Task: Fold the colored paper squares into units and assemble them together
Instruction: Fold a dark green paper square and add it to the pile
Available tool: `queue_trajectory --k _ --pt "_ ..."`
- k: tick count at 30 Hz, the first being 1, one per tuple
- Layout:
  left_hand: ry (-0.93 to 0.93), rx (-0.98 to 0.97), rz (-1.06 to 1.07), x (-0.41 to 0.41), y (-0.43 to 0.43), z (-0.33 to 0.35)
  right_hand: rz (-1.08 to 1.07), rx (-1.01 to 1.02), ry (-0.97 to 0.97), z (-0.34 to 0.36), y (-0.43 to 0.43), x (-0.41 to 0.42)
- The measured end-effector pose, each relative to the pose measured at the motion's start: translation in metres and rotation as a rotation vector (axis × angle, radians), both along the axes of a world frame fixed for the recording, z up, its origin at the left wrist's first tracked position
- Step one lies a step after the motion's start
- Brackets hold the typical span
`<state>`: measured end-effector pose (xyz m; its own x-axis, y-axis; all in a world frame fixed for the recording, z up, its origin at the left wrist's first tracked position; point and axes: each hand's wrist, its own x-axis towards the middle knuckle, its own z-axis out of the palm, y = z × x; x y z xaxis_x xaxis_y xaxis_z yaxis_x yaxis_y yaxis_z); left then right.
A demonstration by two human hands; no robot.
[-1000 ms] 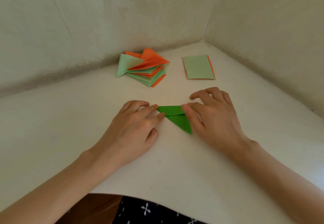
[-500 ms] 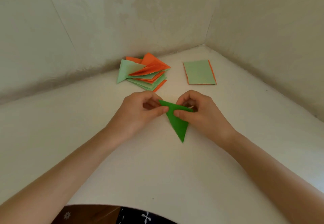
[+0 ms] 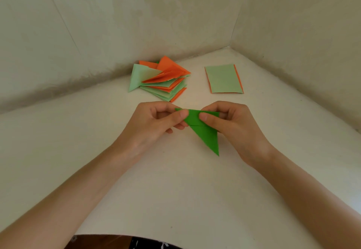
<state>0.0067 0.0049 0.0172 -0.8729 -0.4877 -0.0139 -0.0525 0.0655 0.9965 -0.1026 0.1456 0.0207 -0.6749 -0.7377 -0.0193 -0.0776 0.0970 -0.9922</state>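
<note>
The left hand (image 3: 154,121) and the right hand (image 3: 232,124) are raised just above the surface, each pinching the upper edge of one dark green folded paper piece (image 3: 206,134) between thumb and curled fingers. The two thumbs lie close together on its near face. The piece hangs between the hands as a long triangle, its sharp tip pointing down and toward the person, with a fold line crossing it just under the thumbs. Below the hands is a white sheet-covered tabletop (image 3: 175,190), whose near edge curves over the person's lap, where a strip of dark fabric with white marks (image 3: 150,244) shows. The tabletop sits in a corner formed by two pale, blotchy walls (image 3: 97,24) that meet behind and to the right. Beyond the hands, on the left, lies one loose pile of folded triangular units (image 3: 164,79) in orange and light green; they overlap too much to count exactly. Well apart to its right lies one flat stack of rectangular paper (image 3: 223,79), light green on top, with orange edges showing along both sides.
</note>
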Motion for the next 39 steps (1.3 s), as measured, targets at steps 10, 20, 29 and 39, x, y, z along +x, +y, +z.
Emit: queue_trajectory --k 10,20,29,39 --pt "0.031 -0.089 -0.013 0.000 0.002 0.001 -0.016 -0.068 0.059 0.000 0.001 0.004" --pt "-0.020 0.033 -0.015 -0.001 0.000 0.001 0.033 0.025 0.351 -0.006 0.006 0.003" --pt "0.003 0.032 -0.195 0.000 -0.002 -0.004 -0.082 0.023 0.325 -0.003 0.006 0.001" --pt "0.099 0.022 -0.102 0.000 -0.004 -0.001 -0.072 -0.024 0.051 0.000 0.005 -0.004"
